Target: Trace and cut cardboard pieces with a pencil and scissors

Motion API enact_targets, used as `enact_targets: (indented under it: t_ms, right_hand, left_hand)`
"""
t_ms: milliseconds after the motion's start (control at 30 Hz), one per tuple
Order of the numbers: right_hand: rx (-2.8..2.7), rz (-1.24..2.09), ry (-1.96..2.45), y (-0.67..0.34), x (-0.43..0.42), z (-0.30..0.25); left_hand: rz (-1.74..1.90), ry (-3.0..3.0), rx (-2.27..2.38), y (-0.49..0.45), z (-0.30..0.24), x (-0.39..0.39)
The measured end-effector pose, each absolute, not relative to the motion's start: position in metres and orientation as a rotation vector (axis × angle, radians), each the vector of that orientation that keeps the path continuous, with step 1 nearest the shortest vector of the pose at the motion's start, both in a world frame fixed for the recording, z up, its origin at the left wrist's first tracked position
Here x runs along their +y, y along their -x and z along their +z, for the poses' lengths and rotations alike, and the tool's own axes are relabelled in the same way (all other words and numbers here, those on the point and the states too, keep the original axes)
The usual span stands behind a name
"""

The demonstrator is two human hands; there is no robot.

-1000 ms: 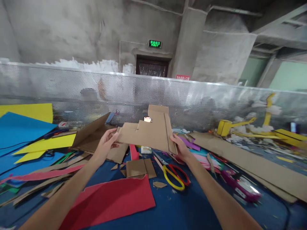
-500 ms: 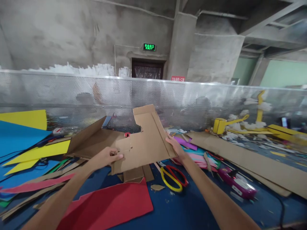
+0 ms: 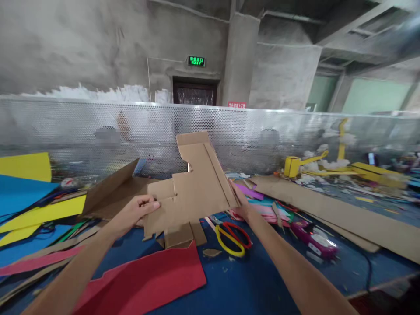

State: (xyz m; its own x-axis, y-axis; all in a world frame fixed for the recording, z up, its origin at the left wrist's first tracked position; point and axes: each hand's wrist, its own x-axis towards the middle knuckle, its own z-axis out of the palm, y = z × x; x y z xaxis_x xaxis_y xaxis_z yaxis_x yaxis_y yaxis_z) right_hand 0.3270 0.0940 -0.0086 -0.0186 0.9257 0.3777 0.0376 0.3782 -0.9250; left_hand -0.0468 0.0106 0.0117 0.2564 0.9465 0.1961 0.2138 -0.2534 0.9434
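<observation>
I hold a cut brown cardboard piece (image 3: 193,188) with stepped edges up over the blue table (image 3: 249,284). My left hand (image 3: 133,213) pinches its left flap, thumb on top. On the right edge, my right hand (image 3: 242,202) grips from below and behind, fingers partly hidden. The piece tilts toward me, its tall tab pointing up at the mesh fence. Under it lie small cardboard offcuts (image 3: 183,235) and scissors (image 3: 231,236) with red and yellow handles.
A red sheet (image 3: 147,278) lies near me. Blue and yellow sheets (image 3: 29,205) are stacked at left beside a folded cardboard sheet (image 3: 111,188). Long cardboard strips (image 3: 344,214), a purple glue gun (image 3: 313,243) and coloured scraps lie at right. A perforated metal fence (image 3: 262,135) closes the back.
The cardboard piece has turned and tipped toward me, showing its flat face. My left hand shifted down its left side to the flap. The view swung slightly right.
</observation>
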Motion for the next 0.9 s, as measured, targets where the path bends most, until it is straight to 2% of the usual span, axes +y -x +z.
enact_targets:
  t_ms: [200, 333, 533, 900]
  right_hand:
    - [-1.564, 1.118, 0.933, -0.318, 0.088, -0.012]
    - [-1.850, 1.194, 0.900, -0.303, 0.072, -0.007]
    - [-2.393, 0.934, 0.809, -0.280, 0.057, -0.005]
    - [-2.585, 0.590, 0.856, -0.273, 0.052, -0.009]
  left_hand:
    - [1.382, -1.577, 1.045, 0.047, 0.006, 0.021]
    - [1.353, -1.459, 0.999, 0.040, 0.006, 0.019]
    - [1.318, -1.383, 0.995, 0.029, -0.004, 0.021]
    - [1.375, -1.423, 1.000, 0.012, -0.017, 0.022]
